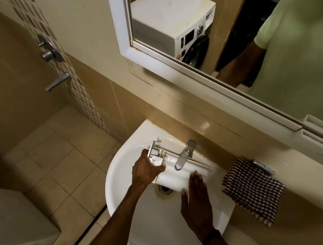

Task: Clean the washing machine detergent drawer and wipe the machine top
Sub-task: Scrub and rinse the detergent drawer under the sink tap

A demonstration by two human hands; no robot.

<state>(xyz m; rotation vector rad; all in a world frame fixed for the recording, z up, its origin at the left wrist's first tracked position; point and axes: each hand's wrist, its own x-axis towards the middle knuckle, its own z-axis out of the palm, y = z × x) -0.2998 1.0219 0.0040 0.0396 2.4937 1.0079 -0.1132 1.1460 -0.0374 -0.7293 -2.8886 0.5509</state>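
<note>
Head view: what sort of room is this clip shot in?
Most likely a home bathroom doubling as laundry space: a sink with a tap under a mirror, shower fittings on the tiled wall, and a washing machine at lower left.

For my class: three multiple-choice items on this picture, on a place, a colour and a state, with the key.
1. Where is the detergent drawer? A in the machine; B over the sink; C on the floor.
2. The cloth is: A plain yellow; B dark-and-white checked; C plain blue.
3. The right hand is: A flat, fingers straight; B a fist; C gripping the cloth.
Key: 1 B, the left hand holds it under the tap. 2 B, its checks show. 3 A, it rests flat against the detergent drawer.
</note>
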